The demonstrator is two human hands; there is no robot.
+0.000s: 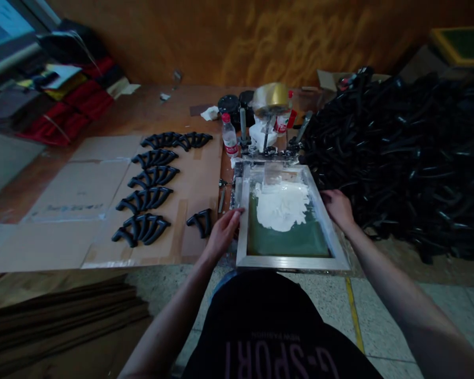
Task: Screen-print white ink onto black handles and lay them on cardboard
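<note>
A silver-edged screen-printing frame (292, 262) lies in front of me, with green mesh and a thick patch of white ink (282, 208) spread over its upper part. My left hand (224, 231) is closed at the frame's left edge, thumb and fingertips against the rim. On the opposite side my right hand (338, 208) has its fingers bent in at the right rim. The undersides of both grips are hidden. A clear squeegee-like blade (272, 176) stands at the ink's far edge, below the hinge clamps (270, 152). Close to my left hand are a few black curved handles (199, 222).
Rows of black handles (144, 200) lie on a cardboard sheet (75, 195) at left. A large heap of black pieces (403, 158) covers the right side. Behind the frame stand a red-capped bottle (229, 138) and a tape roll (270, 99). Red bundles (82, 100) sit far left.
</note>
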